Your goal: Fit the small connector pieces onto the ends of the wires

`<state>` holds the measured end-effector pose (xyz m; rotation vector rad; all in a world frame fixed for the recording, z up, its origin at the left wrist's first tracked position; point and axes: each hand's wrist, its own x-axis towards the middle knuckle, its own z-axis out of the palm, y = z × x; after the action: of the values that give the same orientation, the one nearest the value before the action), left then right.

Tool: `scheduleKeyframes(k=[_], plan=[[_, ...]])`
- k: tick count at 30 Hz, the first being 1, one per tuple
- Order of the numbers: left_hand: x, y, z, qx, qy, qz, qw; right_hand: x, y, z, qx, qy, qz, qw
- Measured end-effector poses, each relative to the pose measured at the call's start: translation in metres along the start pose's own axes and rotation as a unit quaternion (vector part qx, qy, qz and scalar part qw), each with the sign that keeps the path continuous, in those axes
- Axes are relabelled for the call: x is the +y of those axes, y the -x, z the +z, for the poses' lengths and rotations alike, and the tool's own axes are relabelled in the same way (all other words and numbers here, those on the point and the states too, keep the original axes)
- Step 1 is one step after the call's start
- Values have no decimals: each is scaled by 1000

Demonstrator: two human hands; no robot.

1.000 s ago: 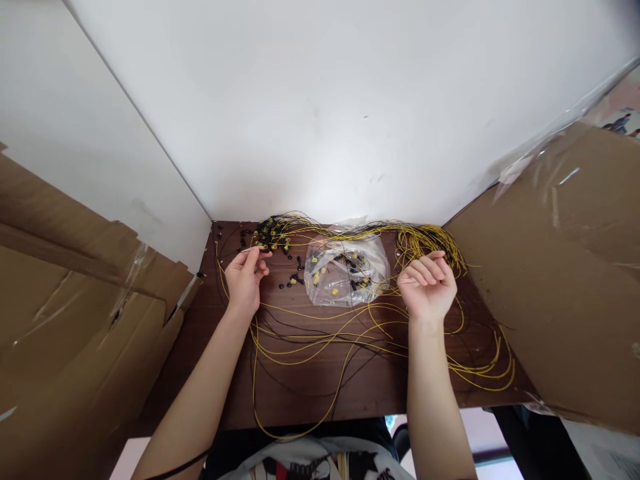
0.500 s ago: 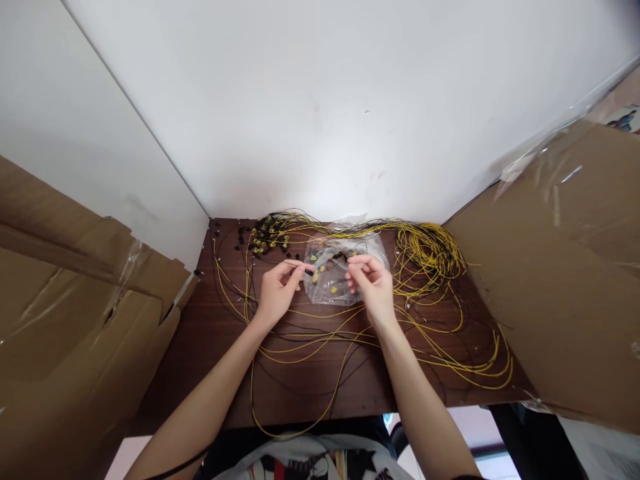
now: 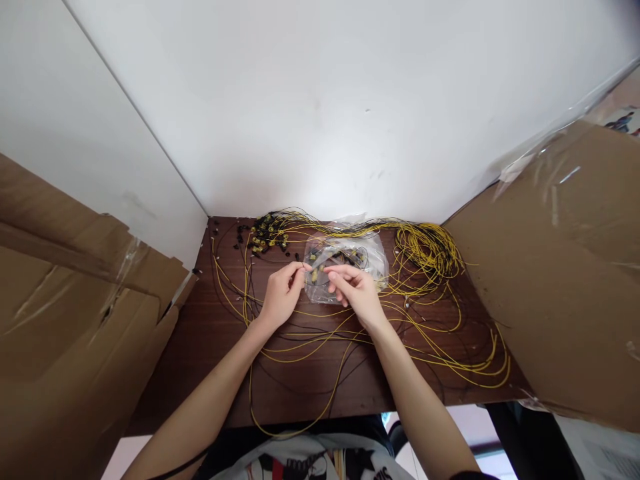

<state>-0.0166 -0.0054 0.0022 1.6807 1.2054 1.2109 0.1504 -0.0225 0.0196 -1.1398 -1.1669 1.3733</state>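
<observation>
My left hand (image 3: 283,291) is closed in a pinch on a thin black wire that trails off to the left of the fingers. Facing it, my right hand (image 3: 354,291) pinches thumb against forefinger, and what sits between those fingertips is too small to make out. The two sets of fingertips are close together but apart. Beneath and behind them lies a clear plastic bag (image 3: 376,248) with small yellow and black parts in it. Loose yellow and black wires (image 3: 320,335) run across the brown table under both wrists.
A pile of yellow-and-black connectors (image 3: 270,233) lies at the back left, its wires leading right to a large coil (image 3: 431,248). Small black bits (image 3: 240,235) are scattered beside the pile. Cardboard panels (image 3: 565,267) flank the table, and a white wall (image 3: 320,120) stands behind.
My right hand has moved left and slightly down, bringing its fingertips near the left ones. My left hand stays nearly in place, its fingertips slightly turned.
</observation>
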Motion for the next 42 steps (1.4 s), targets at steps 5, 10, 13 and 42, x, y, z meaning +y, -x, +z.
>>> scheduleKeyframes(k=[5, 10, 13, 42], plan=[[0, 4, 2, -50, -157, 132, 977, 10, -3, 5, -29, -47, 27, 998], [-3, 4, 2, -73, -167, 166, 969, 12, -4, 7, -3, -61, 13, 998], [-5, 3, 0, -73, -154, 186, 968, 12, -5, 6, 0, -42, 11, 999], [-3, 2, 2, -54, -16, 107, 993, 12, -2, 9, 34, 0, -84, 996]])
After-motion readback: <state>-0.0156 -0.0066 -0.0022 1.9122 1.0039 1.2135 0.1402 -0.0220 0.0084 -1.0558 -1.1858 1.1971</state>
